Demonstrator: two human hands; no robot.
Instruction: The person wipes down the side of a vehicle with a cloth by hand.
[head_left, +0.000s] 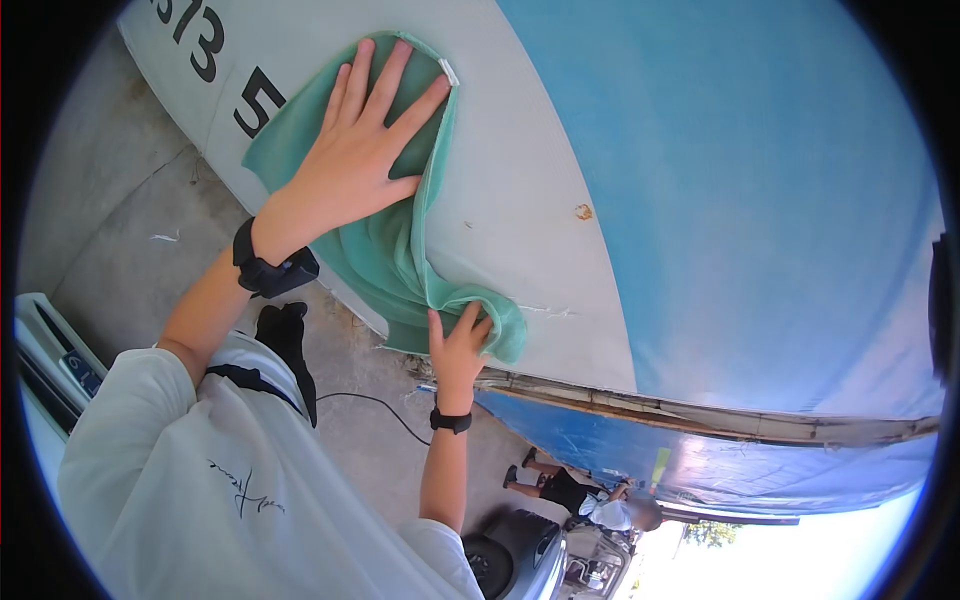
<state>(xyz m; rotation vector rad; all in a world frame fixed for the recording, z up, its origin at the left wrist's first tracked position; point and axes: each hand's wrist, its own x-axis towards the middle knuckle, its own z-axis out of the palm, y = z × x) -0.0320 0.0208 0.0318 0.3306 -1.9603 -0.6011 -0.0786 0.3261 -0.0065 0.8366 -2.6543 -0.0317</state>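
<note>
A cloth (365, 255) lies against a panel (530, 240) in the upper middle of the frame, just right of numbers (205, 45) on that panel. The left hand (355, 150) rests on the cloth's upper part, the right hand (458, 350) at its lower right end. Ground (110, 200) spreads left of the panel, with a cord (378, 402) between the arms. One car (50, 365) stands at the left edge, another car (520, 560) at bottom centre, near another person (600, 508) at lower right.

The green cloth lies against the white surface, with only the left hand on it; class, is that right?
Not quite: the head view shows the right hand on the green cloth too, along with the left hand. The cloth does lie against the white surface.
</note>
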